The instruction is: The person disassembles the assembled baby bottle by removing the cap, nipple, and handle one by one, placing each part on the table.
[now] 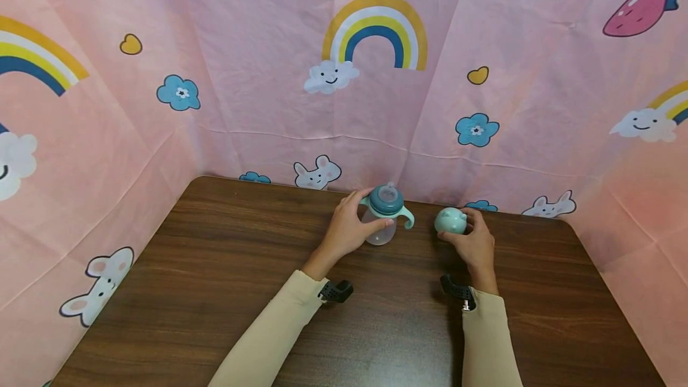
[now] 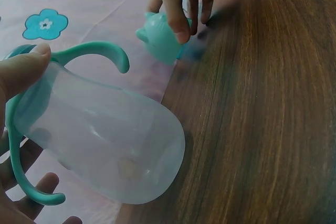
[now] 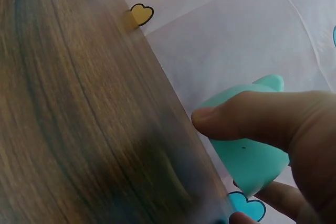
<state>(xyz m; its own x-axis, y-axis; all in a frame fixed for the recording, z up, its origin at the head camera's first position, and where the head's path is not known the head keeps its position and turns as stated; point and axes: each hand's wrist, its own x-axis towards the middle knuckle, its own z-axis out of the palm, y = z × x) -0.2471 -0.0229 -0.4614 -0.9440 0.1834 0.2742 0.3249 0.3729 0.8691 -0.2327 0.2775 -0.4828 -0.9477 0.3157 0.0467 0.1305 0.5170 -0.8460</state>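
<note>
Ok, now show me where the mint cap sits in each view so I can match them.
Head: the cap is right of centre, held in the right hand.
Left wrist: upper middle, above the bottle.
Right wrist: right of centre, partly covered by the right hand.
Shared landmark: the brown table edge against the pink cloth.

A booth-like place: rainbow-printed pink cloth (image 1: 258, 76) round a wood-grain table (image 1: 215, 243)
</note>
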